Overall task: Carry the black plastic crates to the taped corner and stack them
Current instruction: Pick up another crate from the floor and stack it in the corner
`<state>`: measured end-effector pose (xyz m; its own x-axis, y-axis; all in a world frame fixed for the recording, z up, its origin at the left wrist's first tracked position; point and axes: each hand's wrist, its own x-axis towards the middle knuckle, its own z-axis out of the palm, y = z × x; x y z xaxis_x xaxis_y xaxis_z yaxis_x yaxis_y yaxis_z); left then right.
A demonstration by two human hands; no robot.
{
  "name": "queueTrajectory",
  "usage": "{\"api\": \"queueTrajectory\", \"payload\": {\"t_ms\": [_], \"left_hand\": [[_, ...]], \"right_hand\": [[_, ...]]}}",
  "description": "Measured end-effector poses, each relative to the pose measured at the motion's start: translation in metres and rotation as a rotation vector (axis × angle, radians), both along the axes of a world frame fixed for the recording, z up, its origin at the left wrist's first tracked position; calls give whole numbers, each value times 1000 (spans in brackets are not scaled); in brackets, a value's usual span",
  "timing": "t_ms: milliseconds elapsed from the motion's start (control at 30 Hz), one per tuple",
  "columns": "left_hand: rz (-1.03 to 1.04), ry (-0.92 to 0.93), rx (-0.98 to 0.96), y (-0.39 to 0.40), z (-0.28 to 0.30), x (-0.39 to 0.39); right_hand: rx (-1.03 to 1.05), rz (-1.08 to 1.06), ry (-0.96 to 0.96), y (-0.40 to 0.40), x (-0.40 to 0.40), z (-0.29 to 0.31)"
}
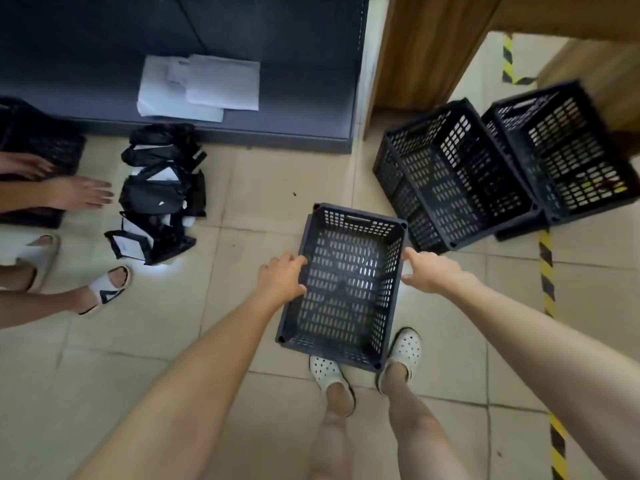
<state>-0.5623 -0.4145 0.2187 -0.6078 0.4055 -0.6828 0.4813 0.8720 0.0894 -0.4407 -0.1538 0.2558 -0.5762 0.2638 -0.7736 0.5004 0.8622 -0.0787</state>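
**One crate in my hands, near the taped corner**

I hold a black crate [343,289] by its two long sides, so it stays level as I carry it. My left hand [282,277] grips the left rim and my right hand [427,273] grips the right rim. The crate hangs above the floor [242,202], just in front of my shoes [403,351]. It is empty, dark, and full of little slots. Two crate stacks [460,174] wait by the yellow and black tape [546,271].

Both bare arms stretched forward and down. Left hand [282,277] curled over the near-left rim of a black perforated plastic crate [344,289], right hand [427,273] clasping the opposite rim.
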Motion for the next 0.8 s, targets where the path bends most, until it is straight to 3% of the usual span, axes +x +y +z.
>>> {"api": "queueTrajectory", "payload": {"t_ms": [367, 567, 800], "left_hand": [[160, -80, 30, -11, -147, -7], [194, -74, -50, -22, -230, -25], [368, -173, 41, -17, -303, -34]], "right_hand": [[-4, -190, -79, 15, 20, -130], [-23, -216, -170, 19, 20, -221], [-66, -471, -233, 21, 17, -302]]}}
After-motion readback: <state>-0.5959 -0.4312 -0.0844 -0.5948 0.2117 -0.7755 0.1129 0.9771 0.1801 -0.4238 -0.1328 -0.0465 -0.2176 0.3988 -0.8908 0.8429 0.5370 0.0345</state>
